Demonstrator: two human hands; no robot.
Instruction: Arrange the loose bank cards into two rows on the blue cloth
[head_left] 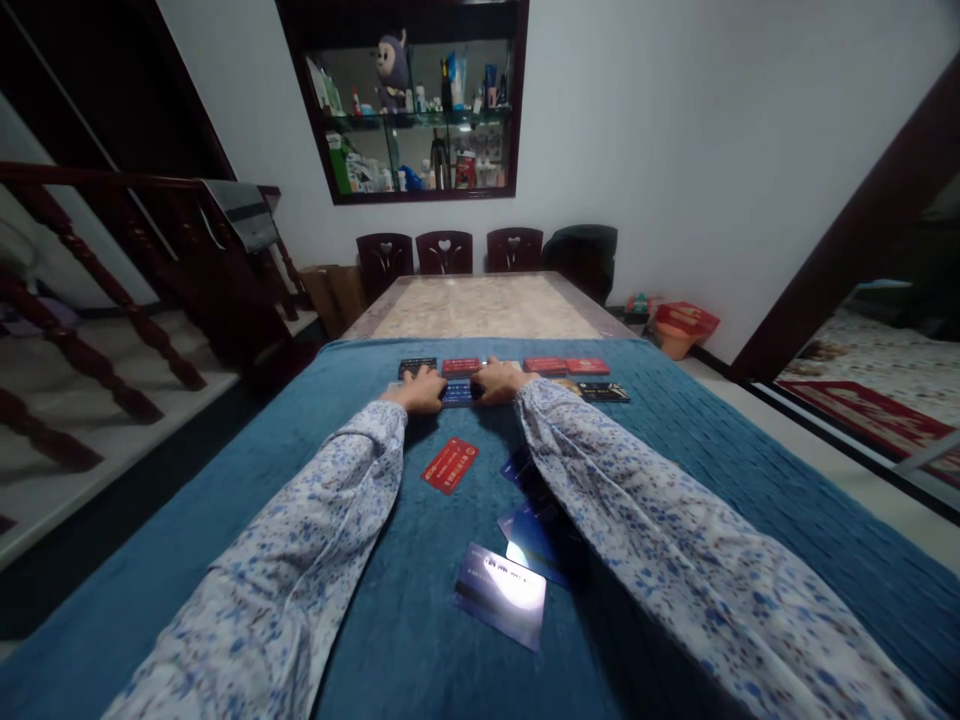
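Both my arms reach far forward over a blue cloth [375, 600]. My left hand [417, 390] and my right hand [499, 381] rest side by side, fingers down on a blue card [457, 392] between them. Past them lies a row of cards: a dark card [417, 364], a red card [460, 365] and two more red cards [566, 366], with a black card [604, 392] at the right. Closer to me lie a single red card [450, 465] and three blue cards [501, 594], partly under my right sleeve.
Beyond the cloth is a bare marbled tabletop [480, 305] with dark wooden chairs [444, 251] at its far end. A wall cabinet [409, 100] holds bottles and a plush toy. A stair railing [112, 260] runs on the left, a doorway on the right.
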